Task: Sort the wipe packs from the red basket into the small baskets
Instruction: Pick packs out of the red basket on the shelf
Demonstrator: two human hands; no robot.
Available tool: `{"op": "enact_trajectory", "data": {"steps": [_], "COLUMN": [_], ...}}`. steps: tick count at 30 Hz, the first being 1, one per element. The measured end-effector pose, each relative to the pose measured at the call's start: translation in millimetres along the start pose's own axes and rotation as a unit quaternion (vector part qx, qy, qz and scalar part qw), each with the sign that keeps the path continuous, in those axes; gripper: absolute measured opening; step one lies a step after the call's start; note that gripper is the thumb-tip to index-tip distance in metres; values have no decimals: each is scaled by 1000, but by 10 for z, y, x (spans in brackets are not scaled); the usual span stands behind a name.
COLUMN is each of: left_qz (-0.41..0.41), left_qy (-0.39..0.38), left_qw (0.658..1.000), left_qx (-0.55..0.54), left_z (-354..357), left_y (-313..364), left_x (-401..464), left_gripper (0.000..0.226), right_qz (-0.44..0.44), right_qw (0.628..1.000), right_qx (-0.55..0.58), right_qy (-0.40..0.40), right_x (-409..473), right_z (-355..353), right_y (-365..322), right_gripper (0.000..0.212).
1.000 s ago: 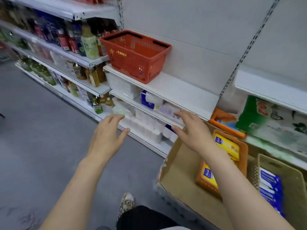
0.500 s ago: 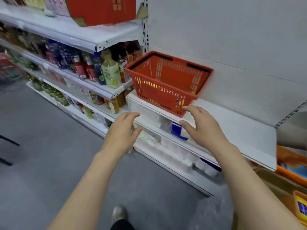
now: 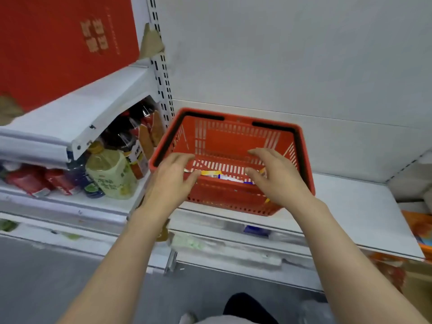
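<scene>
Neither grip holds anything; the left hand (image 3: 169, 181) has its fingers straight and loosely spread over the near left rim of the red basket (image 3: 236, 139), and the right hand (image 3: 278, 176) has its fingers gently bent and spread over the near right part of the rim; it is hard to tell if either hand touches the plastic, but no finger is curled round it. The two hands are apart, one on each side, most likely so they can reach down into the basket or lift it evenly by both sides; which of the two comes next cannot be told.

The basket sits on a white shelf (image 3: 350, 206), close to the post on its left, and its black handles are folded down along the rim so the top is open for reaching in. The wipe packs (image 3: 215, 173) lie low at the bottom of the basket, seen through the gap between the hands; yellow, white and blue bits show, but how many packs there are cannot be counted. They have not been picked up yet, so the sorting is not done.

Bottles (image 3: 109, 174) stand on the next shelf to the left; a big red box (image 3: 58, 43) sits on the shelf above them. Something orange (image 3: 418, 228) peeks in at the far right edge; it may be one of the small baskets, but too little shows to be sure.
</scene>
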State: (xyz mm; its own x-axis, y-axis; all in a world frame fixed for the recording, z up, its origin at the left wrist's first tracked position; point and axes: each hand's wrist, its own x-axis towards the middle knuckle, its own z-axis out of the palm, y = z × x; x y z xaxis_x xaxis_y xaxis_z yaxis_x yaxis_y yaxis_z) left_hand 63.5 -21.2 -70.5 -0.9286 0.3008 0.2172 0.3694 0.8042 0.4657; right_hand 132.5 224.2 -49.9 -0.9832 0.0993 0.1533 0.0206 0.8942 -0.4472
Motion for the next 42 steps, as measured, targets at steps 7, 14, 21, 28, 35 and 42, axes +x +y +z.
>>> {"op": "enact_trajectory", "data": {"steps": [7,14,21,28,35,42], "left_qz": [-1,-48,-63,-69,-114,-81], "left_qy": [-137,-279,-407,-533,-585,-622], "left_qw": [991,958,909,837,776,749], "left_qx": [10,49,68,103,207,214], "left_z": [357,865,1177,1468,1627,1593], "left_y": [-219,-389,-499,-513,-629,-739], "left_x": [990,1673,1986,2092,2122,2124], "left_gripper": [50,59,65,71,95,68], "right_qz": [43,45,46,175,244,251], "right_qw": [996,916,862,903,911,912], "right_qx": [-37,-90,-82,15,96,153], "right_qy": [-72,-388,-498,-392,-317,-287], "right_x": [904,1740,1797,1915,1878,1825], "right_z": [324,1107,1609,1204,1014,966], "right_y": [260,687,988,1255,1299,1207], "right_gripper": [49,61,51,40,34,26]}}
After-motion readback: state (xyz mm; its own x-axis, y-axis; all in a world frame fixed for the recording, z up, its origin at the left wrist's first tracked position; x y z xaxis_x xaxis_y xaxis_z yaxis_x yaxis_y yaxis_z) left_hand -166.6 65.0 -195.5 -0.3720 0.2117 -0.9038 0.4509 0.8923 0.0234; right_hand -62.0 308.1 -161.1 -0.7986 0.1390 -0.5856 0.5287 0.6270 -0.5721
